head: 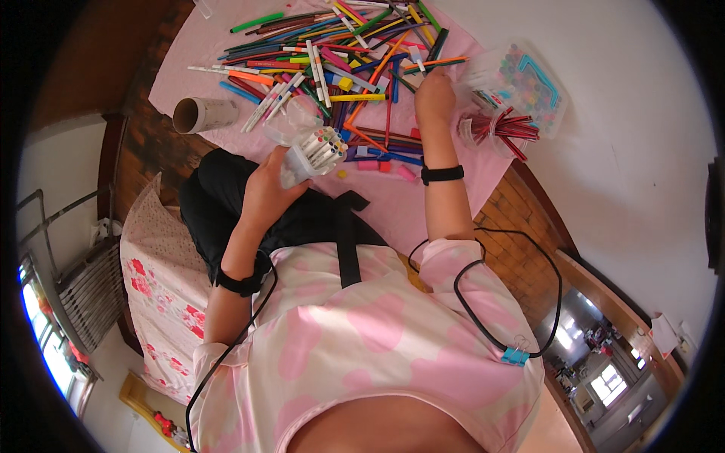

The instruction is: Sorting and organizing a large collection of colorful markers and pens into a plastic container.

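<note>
My left hand (272,184) holds a clear plastic case (297,167) tilted, its lid swung open. White felt-tip pens (325,148) with coloured ends fill the case. My right hand (435,96) reaches to the right part of a large pile of loose pens and pencils. A white marker (417,58) rises at its fingertips; the fingers are turned away, so their grip on it cannot be told. Near that hand lie an orange pencil (447,60) and a black marker (440,42). A yellow pencil (362,98) and several white markers (320,73) lie between the hands.
A pink cloth (181,56) covers the table. On the left lies a cardboard tube (212,115). At the right are a clear jar of red-and-black pencils (504,133) and a clear case with a blue handle (529,85). Small foam blocks (368,165) lie near the front.
</note>
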`<state>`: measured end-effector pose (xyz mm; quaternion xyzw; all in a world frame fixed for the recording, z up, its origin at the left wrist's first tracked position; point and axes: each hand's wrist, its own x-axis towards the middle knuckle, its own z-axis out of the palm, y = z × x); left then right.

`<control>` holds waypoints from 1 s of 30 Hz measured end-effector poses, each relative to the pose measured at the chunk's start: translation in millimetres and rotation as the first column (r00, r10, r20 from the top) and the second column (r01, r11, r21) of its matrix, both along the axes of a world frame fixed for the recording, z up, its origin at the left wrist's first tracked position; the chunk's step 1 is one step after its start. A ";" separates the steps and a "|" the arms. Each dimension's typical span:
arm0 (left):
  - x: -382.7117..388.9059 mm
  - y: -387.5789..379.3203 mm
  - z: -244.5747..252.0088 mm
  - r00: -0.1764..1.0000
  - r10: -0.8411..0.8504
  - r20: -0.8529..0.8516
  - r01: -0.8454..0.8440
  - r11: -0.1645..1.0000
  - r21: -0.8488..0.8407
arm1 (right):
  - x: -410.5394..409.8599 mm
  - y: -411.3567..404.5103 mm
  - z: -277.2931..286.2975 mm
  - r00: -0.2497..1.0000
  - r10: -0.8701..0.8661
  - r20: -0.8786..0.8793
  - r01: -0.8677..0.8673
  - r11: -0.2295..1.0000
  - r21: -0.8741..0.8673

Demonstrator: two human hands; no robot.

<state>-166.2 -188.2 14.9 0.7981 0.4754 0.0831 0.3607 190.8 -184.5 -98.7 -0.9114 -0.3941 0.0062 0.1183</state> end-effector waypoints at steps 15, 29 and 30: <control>2.9 6.4 16.8 1.000 0.020 -0.007 -0.021 0.999 -0.027 | -83.8 -65.8 127.1 0.126 0.454 -0.882 0.056 0.884 0.463; -44.7 0.6 27.2 0.986 0.136 0.101 -0.141 0.989 0.042 | -148.7 -36.9 166.4 0.501 0.858 -0.112 -0.699 0.478 0.533; -47.1 1.0 28.0 0.983 0.141 0.117 -0.146 0.989 0.038 | -151.3 -37.9 170.4 0.523 0.849 0.068 -0.803 0.465 0.373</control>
